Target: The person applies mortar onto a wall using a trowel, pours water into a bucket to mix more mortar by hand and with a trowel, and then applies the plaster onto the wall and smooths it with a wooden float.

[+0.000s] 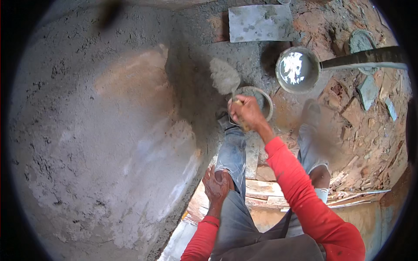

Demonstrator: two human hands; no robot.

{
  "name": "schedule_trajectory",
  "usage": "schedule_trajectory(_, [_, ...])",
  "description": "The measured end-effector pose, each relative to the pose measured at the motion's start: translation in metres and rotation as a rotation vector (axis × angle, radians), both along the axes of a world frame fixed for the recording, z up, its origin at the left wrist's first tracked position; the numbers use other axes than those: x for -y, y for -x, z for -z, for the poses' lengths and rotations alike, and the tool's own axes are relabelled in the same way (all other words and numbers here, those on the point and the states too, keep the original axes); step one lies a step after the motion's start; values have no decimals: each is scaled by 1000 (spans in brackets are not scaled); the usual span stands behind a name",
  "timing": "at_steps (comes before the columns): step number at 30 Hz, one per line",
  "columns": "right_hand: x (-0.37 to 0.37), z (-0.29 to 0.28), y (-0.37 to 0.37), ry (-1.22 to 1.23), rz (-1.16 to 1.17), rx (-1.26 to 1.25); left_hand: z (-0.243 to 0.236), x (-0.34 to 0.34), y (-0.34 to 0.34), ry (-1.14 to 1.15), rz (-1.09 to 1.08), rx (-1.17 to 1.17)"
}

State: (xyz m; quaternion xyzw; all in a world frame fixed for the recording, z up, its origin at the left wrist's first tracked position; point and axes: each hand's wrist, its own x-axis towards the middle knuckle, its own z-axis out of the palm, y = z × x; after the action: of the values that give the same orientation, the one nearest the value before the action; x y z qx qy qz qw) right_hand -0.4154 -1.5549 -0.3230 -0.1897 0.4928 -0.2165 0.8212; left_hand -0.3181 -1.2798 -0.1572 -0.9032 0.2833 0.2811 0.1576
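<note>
My right hand [249,113] is closed round the handle of a trowel [235,99], held over a bucket [271,104] partly hidden by the hand. A heap of wet grey mortar [224,77] covers the trowel's blade. More grey material shows inside that bucket. With fingers spread flat, my left hand [216,183] rests on my left knee and holds nothing. A wall [91,161] fills the left side, coated in rough grey mortar around a smoother, paler area. Brownish bare surface [135,71] shows in its upper part.
Right of the mortar bucket stands a pail [311,80] of bright, reflecting liquid. A long bar [370,57] reaches its rim from the right, passing over another bucket [360,41]. A mortar-spotted board [260,24] lies at the far side. Broken rubble [348,104] and planks [265,188] cover the ground.
</note>
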Motion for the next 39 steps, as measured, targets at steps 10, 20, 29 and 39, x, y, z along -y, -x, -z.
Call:
schedule_trajectory(10, [167, 158, 5, 445, 476, -736, 41, 27, -125, -140, 126, -19])
schedule_trajectory(20, [108, 164, -301, 1071, 76, -271, 55, 36, -176, -125, 94, 11])
schedule_trajectory(29, [-211, -26, 19, 334, -658, -708, 14, 11, -135, 258, -272, -546])
schedule_trajectory(39, [-258, -8, 171, 223, -559, -770, -117, 115, -63, 290, -612, -1568])
